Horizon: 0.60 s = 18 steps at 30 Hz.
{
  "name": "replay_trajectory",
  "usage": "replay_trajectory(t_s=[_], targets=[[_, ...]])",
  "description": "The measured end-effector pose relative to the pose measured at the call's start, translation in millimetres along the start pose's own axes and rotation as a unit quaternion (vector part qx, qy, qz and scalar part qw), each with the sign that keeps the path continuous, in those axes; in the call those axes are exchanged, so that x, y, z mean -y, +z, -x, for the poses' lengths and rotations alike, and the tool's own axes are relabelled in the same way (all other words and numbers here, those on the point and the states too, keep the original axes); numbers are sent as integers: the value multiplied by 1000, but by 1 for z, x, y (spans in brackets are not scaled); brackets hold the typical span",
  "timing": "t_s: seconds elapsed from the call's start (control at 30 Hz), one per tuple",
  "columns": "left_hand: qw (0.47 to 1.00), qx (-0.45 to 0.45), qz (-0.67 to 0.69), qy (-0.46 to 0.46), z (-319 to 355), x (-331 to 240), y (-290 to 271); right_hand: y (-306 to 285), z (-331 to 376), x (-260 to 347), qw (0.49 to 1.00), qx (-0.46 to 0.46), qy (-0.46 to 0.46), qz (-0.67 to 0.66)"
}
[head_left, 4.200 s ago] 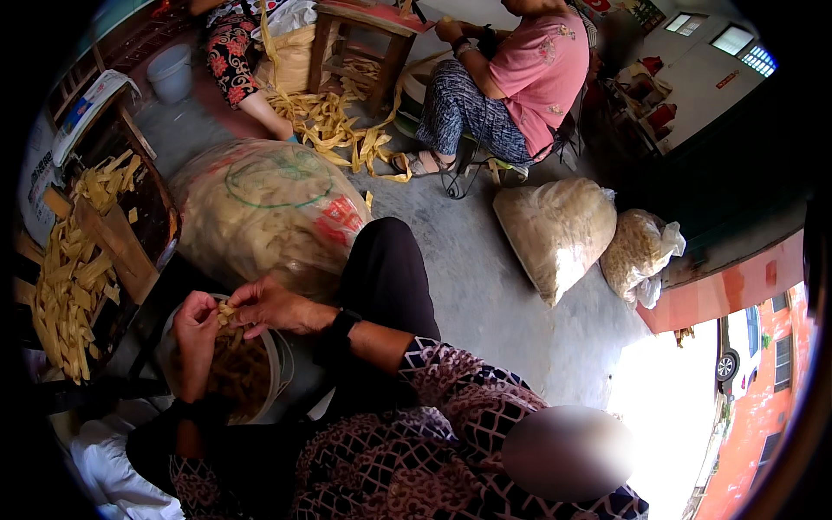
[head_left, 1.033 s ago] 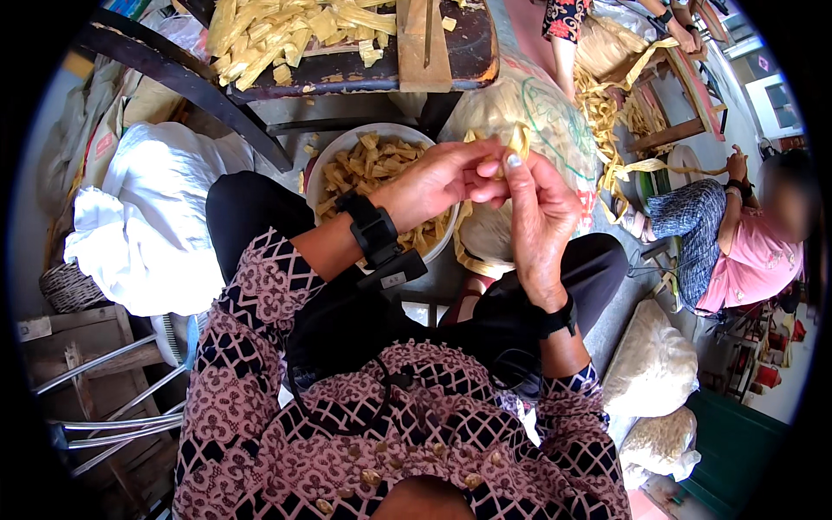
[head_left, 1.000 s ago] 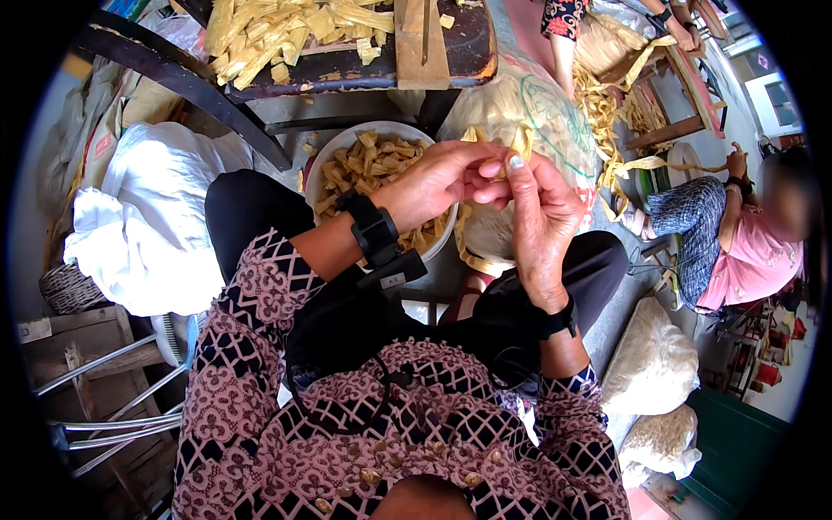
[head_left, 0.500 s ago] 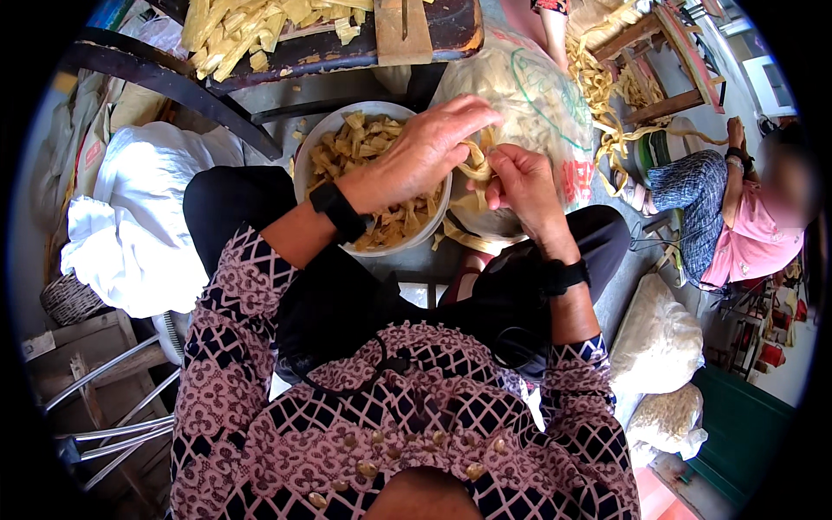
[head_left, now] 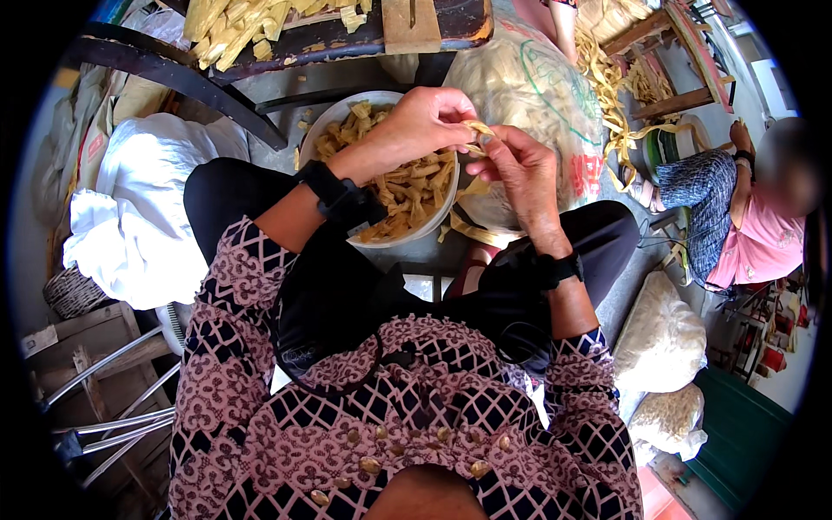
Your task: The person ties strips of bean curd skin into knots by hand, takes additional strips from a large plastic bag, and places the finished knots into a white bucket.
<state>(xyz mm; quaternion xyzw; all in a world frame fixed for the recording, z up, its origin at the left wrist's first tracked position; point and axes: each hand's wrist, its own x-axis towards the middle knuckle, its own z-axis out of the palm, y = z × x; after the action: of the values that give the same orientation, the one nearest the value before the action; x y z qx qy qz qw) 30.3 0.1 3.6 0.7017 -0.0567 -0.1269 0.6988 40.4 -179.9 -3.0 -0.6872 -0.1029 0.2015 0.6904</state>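
In front of me, my left hand [head_left: 431,124] and my right hand [head_left: 523,176] meet over the right edge of a white tub. Between thumbs and fingertips both pinch one narrow, pale yellow husk-like strip [head_left: 476,126]; part of it is hidden by my fingers. The tub [head_left: 407,241] sits below my left wrist, filled with folded, knotted-looking pieces of the same yellow material [head_left: 414,192]. Just under my right hand, more yellow strip [head_left: 472,227] trails down beside the tub.
A dark worn bench [head_left: 321,42] with yellow pieces [head_left: 247,26] stands ahead. A stuffed clear plastic bag [head_left: 529,87] is beyond my right hand. White sacks lie left [head_left: 143,208] and right [head_left: 659,338]. A person in pink [head_left: 763,247] sits right, near long yellow braid [head_left: 615,130].
My right hand has risen slightly, and my left fingers have curled in closer to it. The strip's thick loop between my hands now shows as a smaller, tighter piece at the fingertips.
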Motion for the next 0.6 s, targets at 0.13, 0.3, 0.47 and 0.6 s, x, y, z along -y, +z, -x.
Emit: replay_trajectory(t_s=[0.13,0.3,0.47,0.6], targets=[[996,3,-41,81,2,7,0,-11,-3,1,992,4,55,-111],[994,-79,-29,71,4,14,3,4,-10,-3,999,-35,-37,-9],[996,-70,3,55,5,16,2,5,-16,-19,970,-86,-151,169],[995,-60,-20,80,3,26,-2,6,-14,-24,996,-42,-71,-22]])
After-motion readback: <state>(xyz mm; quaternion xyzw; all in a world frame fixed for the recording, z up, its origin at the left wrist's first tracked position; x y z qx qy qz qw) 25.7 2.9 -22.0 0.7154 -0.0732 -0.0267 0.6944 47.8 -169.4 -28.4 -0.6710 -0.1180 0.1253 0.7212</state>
